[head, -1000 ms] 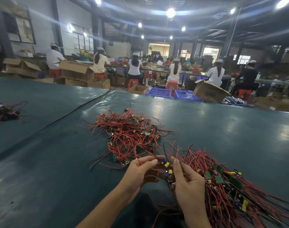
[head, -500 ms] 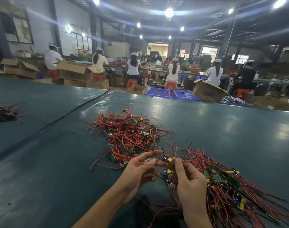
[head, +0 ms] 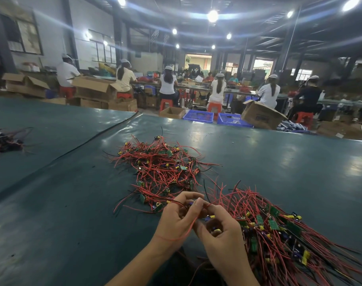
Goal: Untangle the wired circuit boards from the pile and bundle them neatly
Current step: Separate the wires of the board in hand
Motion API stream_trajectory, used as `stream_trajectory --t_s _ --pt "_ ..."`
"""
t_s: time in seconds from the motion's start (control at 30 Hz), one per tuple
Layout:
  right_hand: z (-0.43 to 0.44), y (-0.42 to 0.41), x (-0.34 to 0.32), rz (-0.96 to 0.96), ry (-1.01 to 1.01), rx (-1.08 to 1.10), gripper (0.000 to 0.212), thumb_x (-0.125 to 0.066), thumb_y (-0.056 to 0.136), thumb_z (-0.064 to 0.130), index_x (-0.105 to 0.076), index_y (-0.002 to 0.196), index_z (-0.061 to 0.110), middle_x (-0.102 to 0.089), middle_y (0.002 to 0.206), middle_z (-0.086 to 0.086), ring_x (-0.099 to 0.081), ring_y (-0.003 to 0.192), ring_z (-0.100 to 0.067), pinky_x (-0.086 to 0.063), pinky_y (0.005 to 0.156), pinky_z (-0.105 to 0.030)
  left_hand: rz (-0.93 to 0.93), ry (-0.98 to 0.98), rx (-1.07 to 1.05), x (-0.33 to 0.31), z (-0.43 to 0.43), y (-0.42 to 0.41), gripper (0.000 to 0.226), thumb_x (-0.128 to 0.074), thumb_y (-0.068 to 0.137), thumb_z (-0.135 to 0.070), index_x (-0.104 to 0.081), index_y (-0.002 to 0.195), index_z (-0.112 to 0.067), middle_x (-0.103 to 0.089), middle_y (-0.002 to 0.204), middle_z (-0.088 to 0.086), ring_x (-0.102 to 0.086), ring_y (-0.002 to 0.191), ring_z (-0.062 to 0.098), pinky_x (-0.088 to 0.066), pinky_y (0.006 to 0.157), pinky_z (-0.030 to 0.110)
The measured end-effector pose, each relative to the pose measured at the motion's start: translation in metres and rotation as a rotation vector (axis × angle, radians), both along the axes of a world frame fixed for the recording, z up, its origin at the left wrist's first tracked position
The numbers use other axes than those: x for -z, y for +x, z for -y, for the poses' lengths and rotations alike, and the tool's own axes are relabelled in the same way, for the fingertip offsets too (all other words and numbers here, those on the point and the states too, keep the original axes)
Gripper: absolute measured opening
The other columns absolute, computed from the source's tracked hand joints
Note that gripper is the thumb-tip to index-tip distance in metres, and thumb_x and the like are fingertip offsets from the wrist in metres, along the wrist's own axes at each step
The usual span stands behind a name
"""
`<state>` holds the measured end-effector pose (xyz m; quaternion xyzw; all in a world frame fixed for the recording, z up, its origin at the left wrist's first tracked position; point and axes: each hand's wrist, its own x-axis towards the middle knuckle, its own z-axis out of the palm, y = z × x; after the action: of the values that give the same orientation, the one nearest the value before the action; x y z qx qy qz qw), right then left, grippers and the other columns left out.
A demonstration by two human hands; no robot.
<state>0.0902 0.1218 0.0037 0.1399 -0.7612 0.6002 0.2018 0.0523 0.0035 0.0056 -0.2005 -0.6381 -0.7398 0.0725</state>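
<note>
A tangled pile [head: 161, 170] of small green circuit boards with red and black wires lies on the dark green table [head: 73, 223] ahead of me. To the right, a second heap [head: 279, 234] has its wires lying roughly in one direction. My left hand [head: 176, 221] pinches a red wire that loops back over its wrist. My right hand [head: 221, 232] is curled around small boards with yellow and blue parts. Both hands touch each other at the near edge of the tangled pile.
Another small wire bundle [head: 5, 141] lies at the far left on a neighbouring table. Beyond the table's far edge stand cardboard boxes [head: 260, 117] and blue crates [head: 198, 116]. Several people sit with their backs to me at distant benches.
My hands have closed together. The red wire that stretched between them now trails over my left wrist, and my right fingers have curled tighter on the boards.
</note>
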Motion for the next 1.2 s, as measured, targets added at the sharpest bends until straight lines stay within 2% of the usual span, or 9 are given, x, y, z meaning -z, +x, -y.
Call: stream_trajectory --t_s 0.1,0.2,0.3,0.47,0.57,0.7,0.87,1.07,1.2 --pt "0.0 -0.002 0.002 -0.033 0.023 0.058 0.03 -0.073 0.084 0.008 -0.074 0.094 0.036 -0.068 0.083 0.006 -0.064 0.074 -0.019 -0.056 0.067 -0.044 -0.032 -0.101 -0.019 0.004 0.0 0.001 0.03 -0.056 0.09 -0.037 -0.066 0.097 -0.009 -0.068 0.074 -0.005 -0.063 0.067 0.004 -0.048 0.061 0.018" --pt "0.004 -0.002 0.0 -0.028 -0.003 0.07 0.013 -0.065 0.087 0.025 -0.074 0.086 0.034 -0.067 0.079 0.004 -0.064 0.072 -0.018 -0.056 0.066 -0.042 -0.045 -0.189 -0.032 0.004 0.003 0.0 0.04 -0.052 0.091 -0.057 -0.069 0.091 -0.021 -0.065 0.076 0.002 -0.061 0.068 0.009 -0.052 0.062 0.027" --pt "0.004 -0.003 0.0 0.003 -0.085 0.108 0.018 -0.059 0.087 0.032 -0.076 0.084 0.027 -0.067 0.074 -0.001 -0.063 0.067 -0.017 -0.054 0.063 -0.033 -0.013 -0.239 -0.056 0.002 0.005 0.0 0.043 -0.046 0.088 -0.061 -0.072 0.089 -0.027 -0.069 0.079 0.002 -0.064 0.072 0.014 -0.053 0.068 0.032" --pt "0.001 -0.008 0.002 0.061 -0.184 0.168 0.02 -0.062 0.092 0.015 -0.076 0.079 0.022 -0.073 0.078 -0.003 -0.07 0.073 -0.016 -0.059 0.067 -0.03 0.115 -0.211 0.025 -0.004 0.004 0.004 0.039 -0.056 0.087 -0.05 -0.078 0.084 -0.018 -0.071 0.071 0.004 -0.066 0.067 0.014 -0.052 0.063 0.026" --pt "0.0 -0.011 0.001 0.145 -0.344 0.218 0.022 -0.063 0.091 0.019 -0.078 0.077 0.027 -0.074 0.076 -0.004 -0.07 0.075 -0.02 -0.059 0.07 -0.035 0.159 -0.171 0.039 -0.01 0.005 0.005 0.032 -0.066 0.087 -0.04 -0.073 0.064 -0.02 -0.063 0.06 0.001 -0.058 0.058 0.012 -0.047 0.059 0.023" --pt "-0.003 -0.012 -0.001 0.26 -0.546 0.241 0.019 -0.065 0.087 0.032 -0.078 0.076 0.024 -0.064 0.069 -0.012 -0.057 0.067 -0.026 -0.049 0.065 -0.037 0.162 -0.169 0.072 -0.013 0.006 0.005 0.03 -0.06 0.093 -0.02 -0.069 0.065 -0.015 -0.063 0.058 0.002 -0.055 0.054 0.015 -0.046 0.057 0.025" --pt "0.001 -0.009 -0.002 0.211 -0.416 0.15 0.023 -0.066 0.072 0.044 -0.078 0.076 0.025 -0.068 0.059 -0.001 -0.06 0.053 -0.008 -0.049 0.052 -0.022 0.134 -0.21 0.105 -0.016 0.004 0.011 0.026 -0.065 0.087 -0.038 -0.071 0.067 -0.023 -0.067 0.063 -0.001 -0.058 0.055 0.011 -0.046 0.057 0.023" --pt "0.002 -0.013 -0.002 0.295 -0.578 0.21 0.015 -0.072 0.08 0.024 -0.078 0.069 0.016 -0.068 0.065 -0.015 -0.061 0.064 -0.026 -0.053 0.069 -0.044 0.172 -0.184 0.096 -0.016 0.002 0.01 0.038 -0.061 0.092 -0.009 -0.068 0.056 -0.019 -0.062 0.055 0.0 -0.056 0.049 0.008 -0.047 0.055 0.019" --pt "-0.016 -0.013 -0.01 0.381 -0.806 0.298 0.012 -0.072 0.082 0.019 -0.078 0.077 0.01 -0.046 0.043 0.002 -0.038 0.036 -0.007 -0.038 0.036 -0.019 0.177 -0.196 0.15 -0.021 0.003 0.012 0.039 -0.062 0.093 -0.013 -0.069 0.055 -0.018 -0.063 0.062 0.01 -0.058 0.051 0.014 -0.049 0.059 0.024"
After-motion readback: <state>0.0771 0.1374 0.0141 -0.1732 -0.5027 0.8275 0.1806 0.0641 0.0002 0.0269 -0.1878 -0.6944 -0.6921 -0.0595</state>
